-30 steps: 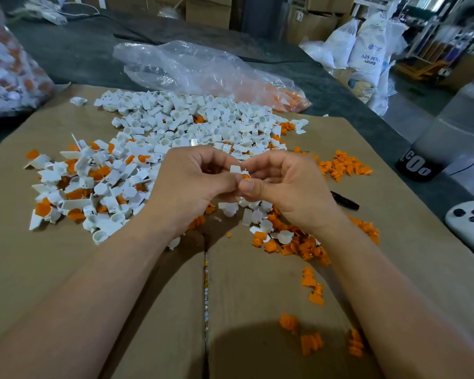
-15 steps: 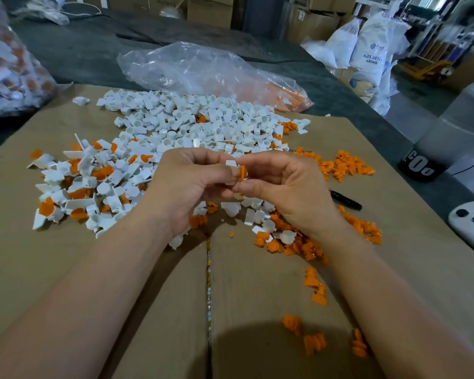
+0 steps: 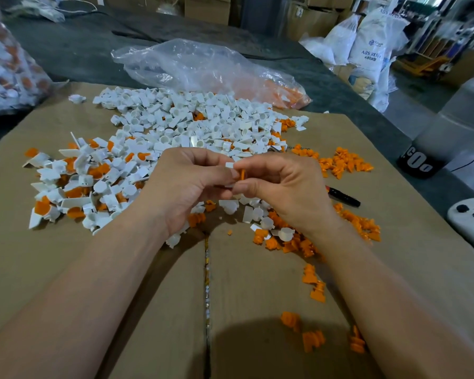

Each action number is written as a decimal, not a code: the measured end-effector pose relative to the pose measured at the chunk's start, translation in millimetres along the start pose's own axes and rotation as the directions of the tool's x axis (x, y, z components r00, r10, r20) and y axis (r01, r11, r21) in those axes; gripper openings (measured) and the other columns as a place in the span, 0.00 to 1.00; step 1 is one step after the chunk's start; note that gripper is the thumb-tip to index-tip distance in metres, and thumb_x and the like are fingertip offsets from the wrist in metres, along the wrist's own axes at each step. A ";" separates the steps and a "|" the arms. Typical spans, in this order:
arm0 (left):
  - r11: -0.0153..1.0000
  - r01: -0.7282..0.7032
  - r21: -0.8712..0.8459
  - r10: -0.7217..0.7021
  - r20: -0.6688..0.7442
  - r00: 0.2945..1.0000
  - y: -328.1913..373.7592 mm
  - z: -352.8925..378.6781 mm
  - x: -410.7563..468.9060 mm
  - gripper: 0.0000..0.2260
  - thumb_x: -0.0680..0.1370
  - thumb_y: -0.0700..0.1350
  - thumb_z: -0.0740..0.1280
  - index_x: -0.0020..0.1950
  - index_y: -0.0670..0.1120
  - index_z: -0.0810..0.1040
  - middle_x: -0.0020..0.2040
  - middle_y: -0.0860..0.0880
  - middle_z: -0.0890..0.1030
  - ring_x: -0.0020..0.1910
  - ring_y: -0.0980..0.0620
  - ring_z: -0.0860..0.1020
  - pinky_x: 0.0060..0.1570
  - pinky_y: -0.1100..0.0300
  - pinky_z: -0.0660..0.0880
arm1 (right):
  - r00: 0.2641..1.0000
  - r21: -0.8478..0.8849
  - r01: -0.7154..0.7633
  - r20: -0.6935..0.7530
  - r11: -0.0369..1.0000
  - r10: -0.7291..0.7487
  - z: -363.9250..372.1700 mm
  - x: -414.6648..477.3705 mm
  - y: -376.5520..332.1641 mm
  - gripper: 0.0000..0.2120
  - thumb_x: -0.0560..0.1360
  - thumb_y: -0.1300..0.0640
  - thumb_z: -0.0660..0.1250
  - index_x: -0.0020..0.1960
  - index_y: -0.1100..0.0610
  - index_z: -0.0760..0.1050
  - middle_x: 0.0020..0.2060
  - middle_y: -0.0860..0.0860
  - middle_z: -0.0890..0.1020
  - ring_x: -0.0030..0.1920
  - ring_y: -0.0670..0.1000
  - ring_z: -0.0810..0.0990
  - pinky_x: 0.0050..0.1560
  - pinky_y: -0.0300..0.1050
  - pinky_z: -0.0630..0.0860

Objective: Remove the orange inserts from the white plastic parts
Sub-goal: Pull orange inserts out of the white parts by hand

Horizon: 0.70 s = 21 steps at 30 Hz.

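While right hand (image 3: 285,192) pinches insert (image 3: 242,175), sack (image 3: 372,50) reads "ABS".

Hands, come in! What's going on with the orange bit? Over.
Left hand grips white part. Right hand pinches orange insert, right beside the white part; fully free, cannot tell. Nothing blocking the hands.

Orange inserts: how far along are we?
Done: the far heap of white parts looks mostly emptied; loose inserts lie to the right. In hand: left hand grips a white part, right hand pinches its orange insert. Left: the near-left pile with orange inside.
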<state>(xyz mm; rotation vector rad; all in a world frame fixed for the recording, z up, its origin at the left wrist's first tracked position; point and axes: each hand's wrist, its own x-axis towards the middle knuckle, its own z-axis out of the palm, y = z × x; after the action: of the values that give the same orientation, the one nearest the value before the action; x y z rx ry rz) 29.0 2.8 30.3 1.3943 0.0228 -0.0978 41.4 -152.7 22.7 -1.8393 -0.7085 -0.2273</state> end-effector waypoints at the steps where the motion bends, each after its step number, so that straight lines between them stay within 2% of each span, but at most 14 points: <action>1: 1.000 0.000 -0.004 0.000 0.006 1.000 0.2 -0.2 -0.3 0.04 0.67 0.30 0.69 0.36 0.39 0.79 0.29 0.46 0.80 0.27 0.53 0.79 0.28 0.67 0.76 | 1.000 0.002 0.004 -0.001 1.000 -0.004 0.0 0.0 1.0 0.17 0.67 0.68 0.72 0.54 0.56 0.76 0.40 0.45 0.81 0.42 0.40 0.82 0.45 0.35 0.78; 7: 1.000 -0.006 -0.014 0.006 0.002 1.000 0.6 0.1 -1.1 0.06 0.67 0.29 0.69 0.35 0.39 0.79 0.29 0.46 0.81 0.27 0.53 0.80 0.28 0.66 0.76 | 1.000 0.041 0.005 0.006 0.999 -0.005 1.1 -0.9 0.9 0.19 0.66 0.70 0.71 0.56 0.61 0.74 0.40 0.44 0.81 0.40 0.38 0.82 0.43 0.31 0.76; 12: 0.998 -0.006 -0.065 0.004 -0.033 0.999 0.6 -0.2 0.7 0.04 0.66 0.30 0.70 0.36 0.38 0.78 0.28 0.44 0.81 0.26 0.53 0.79 0.25 0.68 0.74 | 0.994 0.105 -0.093 0.064 0.990 0.087 -2.4 0.4 0.0 0.20 0.68 0.72 0.69 0.52 0.51 0.75 0.40 0.44 0.82 0.43 0.42 0.83 0.47 0.35 0.77; 16: 0.996 0.021 -0.083 -0.024 -0.036 0.999 1.8 -1.8 0.5 0.07 0.61 0.34 0.72 0.37 0.37 0.79 0.29 0.43 0.81 0.26 0.52 0.79 0.24 0.68 0.73 | 0.989 0.131 -0.125 0.097 0.983 0.113 -3.5 1.0 0.6 0.20 0.70 0.75 0.65 0.49 0.51 0.75 0.39 0.44 0.82 0.42 0.41 0.82 0.45 0.33 0.77; 18: 0.996 0.025 -0.088 -0.028 -0.037 0.999 2.4 -1.5 -0.3 0.10 0.57 0.37 0.72 0.37 0.38 0.79 0.29 0.43 0.81 0.26 0.52 0.80 0.24 0.68 0.73 | 0.989 0.137 -0.132 0.091 0.982 0.120 -3.0 1.2 0.8 0.19 0.70 0.75 0.65 0.48 0.51 0.76 0.38 0.43 0.82 0.41 0.41 0.82 0.44 0.32 0.76; 21: 0.997 0.033 -0.076 -0.036 -0.032 0.999 2.9 -0.8 -1.1 0.12 0.56 0.38 0.72 0.37 0.38 0.79 0.28 0.43 0.81 0.25 0.52 0.79 0.24 0.68 0.73 | 0.989 0.130 -0.136 0.075 0.982 0.127 -2.8 1.1 1.6 0.18 0.70 0.74 0.66 0.45 0.51 0.77 0.34 0.41 0.82 0.39 0.40 0.82 0.42 0.32 0.77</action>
<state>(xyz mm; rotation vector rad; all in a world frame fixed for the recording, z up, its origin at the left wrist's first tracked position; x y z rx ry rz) 28.2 4.1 33.1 1.3204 0.0780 -0.1013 43.7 -155.2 23.1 -1.7627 -0.6291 -0.0314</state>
